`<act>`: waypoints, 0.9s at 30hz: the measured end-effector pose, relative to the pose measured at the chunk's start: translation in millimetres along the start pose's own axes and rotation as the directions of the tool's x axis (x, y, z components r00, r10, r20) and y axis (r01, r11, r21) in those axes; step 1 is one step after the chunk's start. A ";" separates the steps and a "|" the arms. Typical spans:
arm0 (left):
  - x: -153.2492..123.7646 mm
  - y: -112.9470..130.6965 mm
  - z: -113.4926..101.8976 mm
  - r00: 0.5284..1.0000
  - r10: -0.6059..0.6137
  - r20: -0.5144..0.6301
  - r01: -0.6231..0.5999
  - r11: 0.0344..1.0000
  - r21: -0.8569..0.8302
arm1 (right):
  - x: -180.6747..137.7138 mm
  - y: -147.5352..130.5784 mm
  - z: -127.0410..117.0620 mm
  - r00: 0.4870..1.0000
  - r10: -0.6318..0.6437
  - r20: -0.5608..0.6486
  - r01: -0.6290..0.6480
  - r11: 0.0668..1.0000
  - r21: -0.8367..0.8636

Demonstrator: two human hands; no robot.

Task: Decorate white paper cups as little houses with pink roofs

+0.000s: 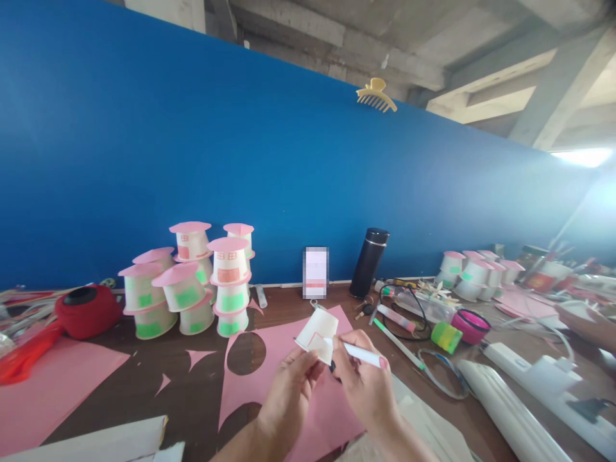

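Paper cup (324, 323) and marker (363, 354) in two bare hands, above a cut pink sheet.
Left hand (291, 385) pinches the tilted cup near its lower edge, thumb on the near side; right hand (364, 380) grips the white, red-ended marker between thumb and fingers, its tip end close to a thin red outline on the cup wall, though whether it touches I cannot tell. The pink sheet (287, 340), with a round hole, lies beneath on the dark table (199, 398). Stacked cups (230, 266) with pink tops stand to the left; a black bottle (368, 266) stands behind, to the right.
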State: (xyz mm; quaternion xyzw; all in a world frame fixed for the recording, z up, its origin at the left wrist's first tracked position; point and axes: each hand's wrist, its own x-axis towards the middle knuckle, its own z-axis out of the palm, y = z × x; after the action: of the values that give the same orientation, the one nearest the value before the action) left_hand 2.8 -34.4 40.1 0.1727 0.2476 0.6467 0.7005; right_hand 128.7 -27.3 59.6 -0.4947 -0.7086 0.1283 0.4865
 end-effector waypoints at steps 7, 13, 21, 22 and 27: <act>-0.2 -1.1 -1.1 1.000 -0.001 -0.025 0.001 1.000 0.003 | 0.1 -1.3 -1.0 1.000 0.006 0.012 -0.006 1.000 0.009; -0.9 -1.4 -2.4 1.000 -0.004 -0.019 0.004 1.000 -0.017 | 0.5 -0.5 -0.4 1.000 0.015 0.022 -0.015 1.000 0.015; 0.8 0.0 -2.5 1.000 0.001 -0.020 -0.002 1.000 -0.027 | 0.3 0.0 -0.3 1.000 0.013 0.017 -0.013 1.000 0.003; 0.9 0.3 -2.6 1.000 -0.002 -0.024 0.001 1.000 -0.030 | 0.3 -0.1 -0.4 1.000 0.013 0.018 -0.013 1.000 0.002; 0.6 1.6 -2.2 0.999 -0.011 -0.053 0.009 0.999 -0.048 | 0.4 -1.2 -0.5 1.000 0.010 0.014 -0.010 1.000 0.011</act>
State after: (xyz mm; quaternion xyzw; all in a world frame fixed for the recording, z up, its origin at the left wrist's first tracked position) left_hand 0.2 -33.9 39.1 0.1376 0.2515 0.6532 0.7008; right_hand 128.4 -27.6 60.9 -0.4949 -0.7086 0.1380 0.4837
